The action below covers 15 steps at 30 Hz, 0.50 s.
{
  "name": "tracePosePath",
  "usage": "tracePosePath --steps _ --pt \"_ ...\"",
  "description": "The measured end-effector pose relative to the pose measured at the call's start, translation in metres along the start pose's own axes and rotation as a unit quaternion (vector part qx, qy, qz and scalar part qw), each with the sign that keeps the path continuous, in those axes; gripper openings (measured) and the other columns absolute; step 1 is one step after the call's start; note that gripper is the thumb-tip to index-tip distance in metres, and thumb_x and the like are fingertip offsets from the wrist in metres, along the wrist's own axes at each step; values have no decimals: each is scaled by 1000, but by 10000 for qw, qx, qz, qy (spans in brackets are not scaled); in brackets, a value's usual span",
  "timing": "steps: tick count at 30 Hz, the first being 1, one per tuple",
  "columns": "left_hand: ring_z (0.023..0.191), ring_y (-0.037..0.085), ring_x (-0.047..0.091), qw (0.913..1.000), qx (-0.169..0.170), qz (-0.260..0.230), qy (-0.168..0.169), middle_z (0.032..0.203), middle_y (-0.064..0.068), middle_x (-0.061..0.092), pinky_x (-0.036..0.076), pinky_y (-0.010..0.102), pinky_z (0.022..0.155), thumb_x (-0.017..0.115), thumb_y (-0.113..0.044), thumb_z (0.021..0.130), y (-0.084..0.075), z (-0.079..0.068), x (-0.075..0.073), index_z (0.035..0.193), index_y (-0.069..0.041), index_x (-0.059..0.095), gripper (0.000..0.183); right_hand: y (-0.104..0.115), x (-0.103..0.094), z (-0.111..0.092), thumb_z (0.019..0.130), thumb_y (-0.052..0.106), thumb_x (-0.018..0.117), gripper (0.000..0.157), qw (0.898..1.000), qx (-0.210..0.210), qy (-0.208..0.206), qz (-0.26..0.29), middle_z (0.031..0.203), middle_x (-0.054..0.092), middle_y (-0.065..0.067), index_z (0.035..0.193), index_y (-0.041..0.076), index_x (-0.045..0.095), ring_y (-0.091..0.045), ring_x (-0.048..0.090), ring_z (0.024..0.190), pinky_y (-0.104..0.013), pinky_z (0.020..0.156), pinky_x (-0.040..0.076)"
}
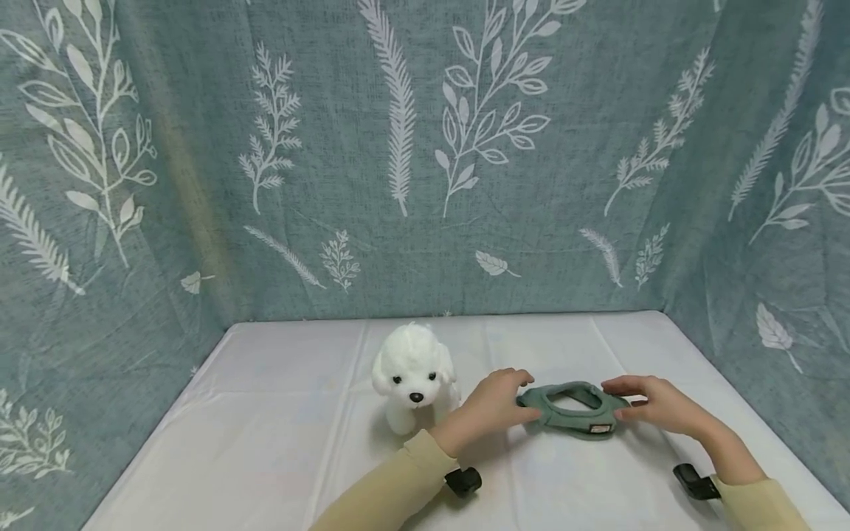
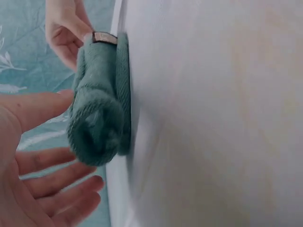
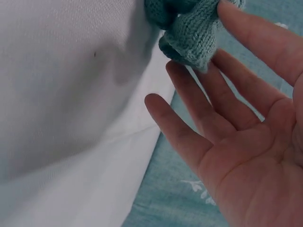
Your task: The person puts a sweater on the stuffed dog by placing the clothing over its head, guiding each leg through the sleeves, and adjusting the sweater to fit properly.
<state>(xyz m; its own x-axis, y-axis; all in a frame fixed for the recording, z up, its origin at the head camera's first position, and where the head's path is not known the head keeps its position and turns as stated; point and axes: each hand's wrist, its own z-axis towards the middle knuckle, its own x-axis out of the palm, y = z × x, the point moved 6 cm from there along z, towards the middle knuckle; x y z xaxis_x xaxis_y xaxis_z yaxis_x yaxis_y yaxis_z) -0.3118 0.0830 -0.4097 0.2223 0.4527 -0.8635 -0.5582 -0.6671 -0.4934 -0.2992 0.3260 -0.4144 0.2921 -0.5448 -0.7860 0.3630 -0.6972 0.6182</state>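
Where the green knitted garment (image 1: 567, 420) lies on the white tablecloth (image 1: 265, 428), its small label (image 1: 600, 428) facing the near side, our left hand (image 1: 493, 404) is at one end, unclenched, the thumb beside the edge and the fingers loosely spread. Our right hand (image 1: 660, 405) is at the other end and relaxed too, thumb touching the garment, fingers extended. Left of the garment we see a white plush dog (image 1: 413, 361) standing, and beyond hangs a blue-green curtain (image 1: 425, 258) printed with pale leaves

Labelled green knit garment (image 1: 571, 422), ring-shaped
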Motion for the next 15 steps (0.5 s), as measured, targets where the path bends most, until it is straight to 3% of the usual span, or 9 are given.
tracePosePath --steps 3,7,15 --pt "102 16 61 9994 -193 -286 30 118 4 64 50 24 81 74 -37 82 1 6 5 123 -9 61 51 -2 3 2 86 32 68 56 9999 112 31 -17 126 58 -21 128 -2 55 -33 59 110 -32 84 53" --pt "95 14 62 9992 -292 -258 -69 109 2 67 48 21 77 77 -33 79 1 10 9 115 -10 64 45 -4 7 3 85 33 70 54 9996 280 98 -19 124 60 -21 126 -1 57 -32 61 107 -29 80 52" --pt "77 9 55 9984 -352 -196 -405 89 -1 64 44 18 65 75 -21 82 1 6 12 104 -11 70 25 2 9 4 88 26 67 37 9993 277 154 213 98 65 -6 115 1 63 -3 59 84 -24 66 50"
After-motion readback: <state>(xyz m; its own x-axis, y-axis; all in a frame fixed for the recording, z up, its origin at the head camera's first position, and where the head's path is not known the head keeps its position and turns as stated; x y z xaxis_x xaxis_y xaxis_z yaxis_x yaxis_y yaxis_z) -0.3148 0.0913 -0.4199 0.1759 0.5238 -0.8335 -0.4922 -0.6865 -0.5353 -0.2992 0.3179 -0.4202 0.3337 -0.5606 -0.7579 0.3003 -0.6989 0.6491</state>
